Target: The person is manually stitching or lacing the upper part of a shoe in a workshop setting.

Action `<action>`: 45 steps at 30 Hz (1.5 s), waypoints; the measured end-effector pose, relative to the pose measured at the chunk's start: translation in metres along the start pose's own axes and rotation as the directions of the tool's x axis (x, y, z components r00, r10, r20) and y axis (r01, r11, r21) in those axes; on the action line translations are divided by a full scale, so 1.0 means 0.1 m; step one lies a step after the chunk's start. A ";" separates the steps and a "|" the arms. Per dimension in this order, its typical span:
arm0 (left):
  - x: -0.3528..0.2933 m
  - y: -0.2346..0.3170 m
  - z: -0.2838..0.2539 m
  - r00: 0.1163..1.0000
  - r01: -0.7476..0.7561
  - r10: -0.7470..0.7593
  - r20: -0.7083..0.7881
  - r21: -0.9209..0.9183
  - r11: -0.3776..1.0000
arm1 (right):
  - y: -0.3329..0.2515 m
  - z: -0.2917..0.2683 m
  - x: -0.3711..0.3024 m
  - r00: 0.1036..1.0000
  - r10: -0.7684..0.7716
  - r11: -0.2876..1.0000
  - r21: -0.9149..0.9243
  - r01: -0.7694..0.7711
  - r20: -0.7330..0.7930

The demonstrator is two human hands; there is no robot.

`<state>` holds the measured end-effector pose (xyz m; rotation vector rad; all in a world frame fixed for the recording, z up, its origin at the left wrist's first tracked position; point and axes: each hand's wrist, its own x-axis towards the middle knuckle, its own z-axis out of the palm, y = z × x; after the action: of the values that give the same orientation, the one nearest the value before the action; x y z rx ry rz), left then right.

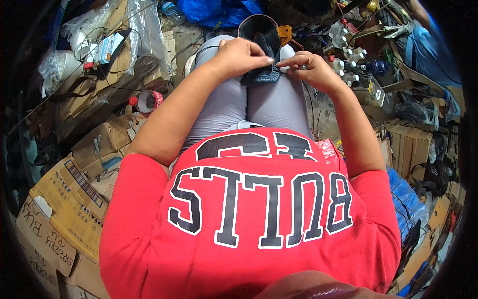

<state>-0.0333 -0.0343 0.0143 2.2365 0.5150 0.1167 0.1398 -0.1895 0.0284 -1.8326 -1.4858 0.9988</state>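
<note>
Boxes (69, 199) stacked left, small white bottles (348, 65) far right. Dark shoe (261, 47) sits on your knees, far centre, long axis running away from you, opening at the far end. Lap likely serves as the rest. Your left hand (239, 57) is closed, pinching its near dark edge; your right hand (311, 67) pinches beside it, fingertips together, maybe on thread; can't tell.
</note>
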 end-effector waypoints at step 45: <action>-0.10 0.00 0.21 0.999 0.044 -0.044 -0.023 0.018 0.999 | 0.01 0.11 0.19 0.986 0.154 0.969 0.186 -0.164 0.065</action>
<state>-0.0370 -0.0530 0.0016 2.2429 0.5794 0.1145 0.1330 -0.1720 0.0174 -1.8208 -1.2381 1.2282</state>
